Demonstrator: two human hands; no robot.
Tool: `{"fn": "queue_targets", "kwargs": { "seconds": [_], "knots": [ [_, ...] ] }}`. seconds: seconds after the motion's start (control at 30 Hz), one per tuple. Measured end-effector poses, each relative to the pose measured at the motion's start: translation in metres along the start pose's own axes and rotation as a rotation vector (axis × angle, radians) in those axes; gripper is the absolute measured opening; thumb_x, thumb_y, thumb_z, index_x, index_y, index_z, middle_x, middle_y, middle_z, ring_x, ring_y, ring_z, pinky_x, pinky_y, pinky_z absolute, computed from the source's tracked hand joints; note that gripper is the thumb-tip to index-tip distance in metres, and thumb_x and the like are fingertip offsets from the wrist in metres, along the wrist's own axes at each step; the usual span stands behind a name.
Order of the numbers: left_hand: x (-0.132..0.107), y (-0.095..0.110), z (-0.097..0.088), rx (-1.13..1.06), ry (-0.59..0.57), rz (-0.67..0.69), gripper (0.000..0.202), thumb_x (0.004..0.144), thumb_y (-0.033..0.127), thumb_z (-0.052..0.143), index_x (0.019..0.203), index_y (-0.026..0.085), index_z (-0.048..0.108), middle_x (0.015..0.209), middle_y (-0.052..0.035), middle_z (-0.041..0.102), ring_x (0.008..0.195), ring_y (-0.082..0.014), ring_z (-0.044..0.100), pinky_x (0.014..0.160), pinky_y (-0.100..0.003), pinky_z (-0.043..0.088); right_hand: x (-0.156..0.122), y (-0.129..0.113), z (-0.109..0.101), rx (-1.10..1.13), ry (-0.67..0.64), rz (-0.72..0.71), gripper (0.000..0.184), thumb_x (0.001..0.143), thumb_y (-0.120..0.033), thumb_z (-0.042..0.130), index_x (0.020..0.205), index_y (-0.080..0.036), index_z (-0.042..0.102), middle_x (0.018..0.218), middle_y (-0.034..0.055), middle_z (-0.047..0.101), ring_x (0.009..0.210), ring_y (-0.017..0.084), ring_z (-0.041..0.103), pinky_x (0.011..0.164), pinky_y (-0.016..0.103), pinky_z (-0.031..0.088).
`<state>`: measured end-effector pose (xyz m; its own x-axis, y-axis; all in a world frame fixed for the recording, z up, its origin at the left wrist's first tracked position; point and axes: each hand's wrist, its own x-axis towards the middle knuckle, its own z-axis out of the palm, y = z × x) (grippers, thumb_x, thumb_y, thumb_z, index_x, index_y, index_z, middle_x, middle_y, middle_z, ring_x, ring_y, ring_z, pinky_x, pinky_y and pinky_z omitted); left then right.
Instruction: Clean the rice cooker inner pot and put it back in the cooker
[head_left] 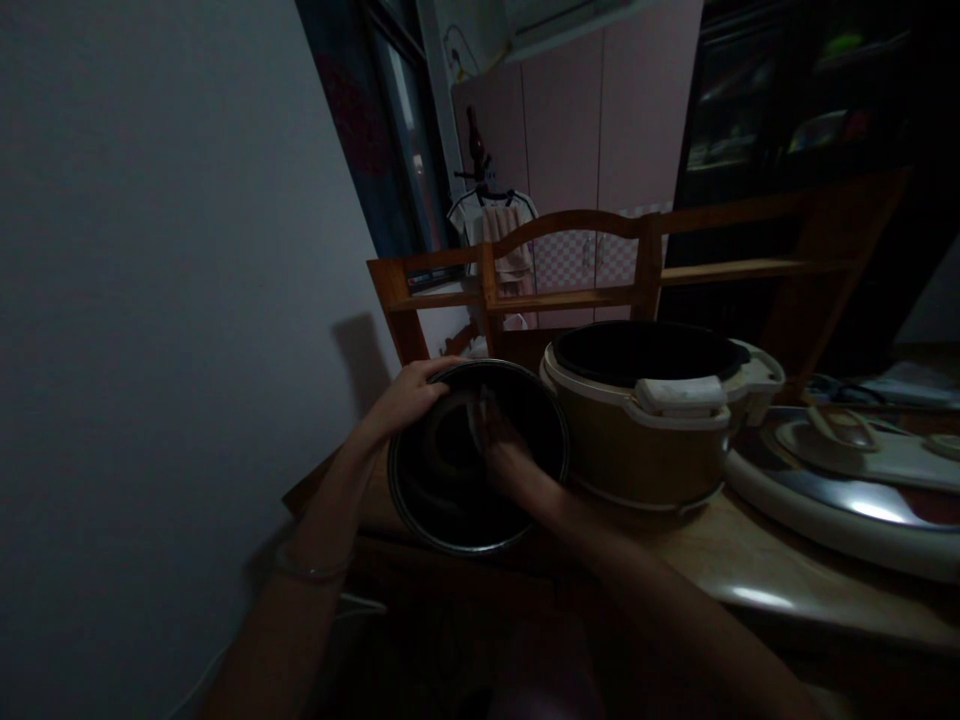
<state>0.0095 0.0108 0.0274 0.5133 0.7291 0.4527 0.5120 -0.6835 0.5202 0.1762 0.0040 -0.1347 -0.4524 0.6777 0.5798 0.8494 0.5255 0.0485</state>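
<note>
A dark inner pot (pixel 457 505) with a shiny rim is tilted toward me at the table's left end. My left hand (pixel 409 395) grips its upper left rim with the fingers curled over it. My right hand (pixel 499 450) reaches inside the pot, fingers against its inner wall; the light is too dim to tell whether they hold anything. Right beside the pot stands a gold and cream cooker body (pixel 645 430), lidless, with a dark cavity.
The cooker's lid (pixel 847 480) lies upside down on the wooden table (pixel 750 565) at right. A wooden shelf rack (pixel 570 270) stands behind. A plain wall fills the left; a cord hangs below the table's edge.
</note>
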Motion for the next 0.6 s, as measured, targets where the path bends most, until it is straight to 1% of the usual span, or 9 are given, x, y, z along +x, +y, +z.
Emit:
{"fn": "queue_targets", "kwargs": {
  "seconds": [0.07,0.17,0.3,0.43,0.6],
  "knots": [
    [-0.003,0.000,-0.001,0.000,0.007,-0.001,0.056,0.072,0.011,0.049,0.125,0.023,0.065,0.124,-0.0001,0.068,0.116,-0.0211,0.061,0.108,-0.037,0.042,0.006,-0.006,0.001,0.033,0.013,-0.029,0.075,0.086,-0.011,0.045,0.154,0.002,0.014,0.160,0.0249,0.012,0.149,0.031,0.016,0.121,0.047,0.019],
    [-0.005,-0.001,-0.002,-0.015,0.004,0.004,0.056,0.073,0.012,0.049,0.125,0.023,0.065,0.125,-0.0003,0.068,0.117,-0.0214,0.060,0.109,-0.038,0.041,0.013,-0.017,0.000,0.070,0.012,-0.060,0.075,0.085,-0.011,0.046,0.154,-0.002,0.019,0.161,0.0209,0.014,0.149,0.027,0.015,0.121,0.043,0.021],
    [-0.004,-0.004,-0.002,-0.012,0.018,0.003,0.058,0.071,0.011,0.047,0.125,0.022,0.065,0.124,-0.0009,0.068,0.117,-0.0219,0.060,0.108,-0.039,0.042,0.013,-0.028,-0.001,0.087,-0.024,-0.089,0.073,0.085,-0.012,0.047,0.154,-0.005,0.023,0.161,0.0180,0.018,0.149,0.025,0.019,0.121,0.042,0.021],
    [-0.001,-0.007,-0.003,0.012,0.012,0.005,0.059,0.069,0.011,0.047,0.125,0.021,0.065,0.122,-0.0018,0.069,0.116,-0.0226,0.060,0.107,-0.040,0.043,0.009,-0.030,0.002,0.094,-0.039,-0.132,0.072,0.083,-0.013,0.049,0.152,-0.004,0.028,0.160,0.0181,0.020,0.149,0.025,0.016,0.122,0.041,0.019],
    [0.001,-0.011,-0.004,0.001,-0.002,0.001,0.058,0.069,0.012,0.048,0.124,0.021,0.065,0.120,-0.0009,0.070,0.112,-0.0223,0.062,0.104,-0.040,0.045,0.000,-0.031,0.005,0.089,-0.081,-0.192,0.076,0.081,-0.017,0.055,0.151,-0.003,0.028,0.161,0.0191,0.015,0.150,0.027,0.011,0.122,0.043,0.018]
  ]
}}
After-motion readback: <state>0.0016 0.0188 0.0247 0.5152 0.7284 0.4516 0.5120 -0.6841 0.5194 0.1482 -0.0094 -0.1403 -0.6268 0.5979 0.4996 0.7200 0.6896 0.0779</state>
